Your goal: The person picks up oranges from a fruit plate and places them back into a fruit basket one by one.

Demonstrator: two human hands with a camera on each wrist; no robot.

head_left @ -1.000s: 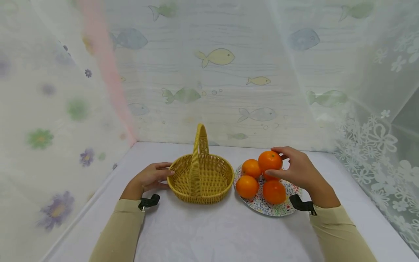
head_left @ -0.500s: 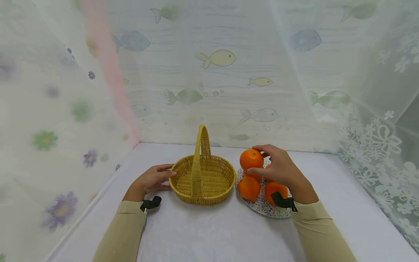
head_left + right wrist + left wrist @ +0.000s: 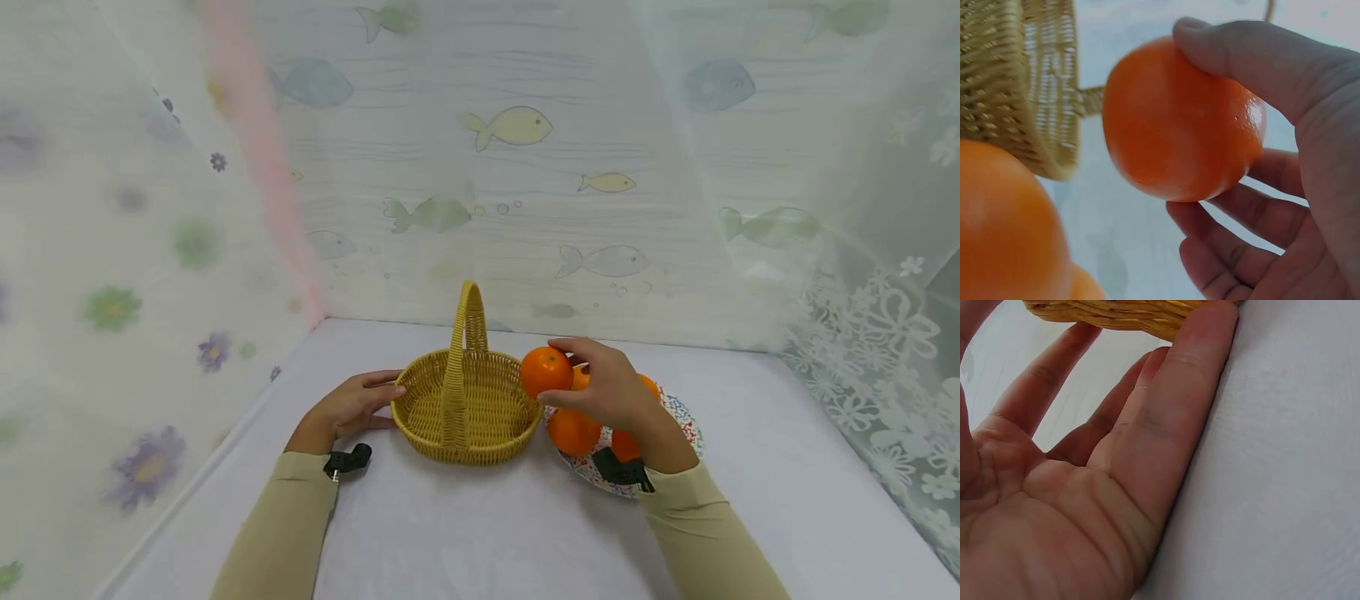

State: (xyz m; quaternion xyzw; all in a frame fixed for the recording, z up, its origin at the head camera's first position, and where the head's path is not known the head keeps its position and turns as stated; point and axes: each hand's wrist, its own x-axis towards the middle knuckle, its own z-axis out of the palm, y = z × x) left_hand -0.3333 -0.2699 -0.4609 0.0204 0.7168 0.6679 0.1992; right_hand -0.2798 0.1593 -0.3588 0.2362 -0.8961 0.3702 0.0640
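Observation:
A yellow wicker basket with a tall arched handle stands on the white tabletop. My left hand holds its left side, the thumb over the rim and the other fingers at the outer wall. In the left wrist view, straight fingers reach up to the basket's woven base. My right hand grips an orange between thumb and fingers, raised at the basket's right rim. The right wrist view shows this orange beside the basket's wall.
Right of the basket lies a round plate with a colourful speckled pattern. Several more oranges sit on it, partly hidden by my right hand and wrist. A fish-print curtain hangs behind the table, with sheer floral curtains at both sides.
My right hand has carried the orange leftward from above the plate to the basket's right rim. The left hand keeps its hold on the basket, which stays in place.

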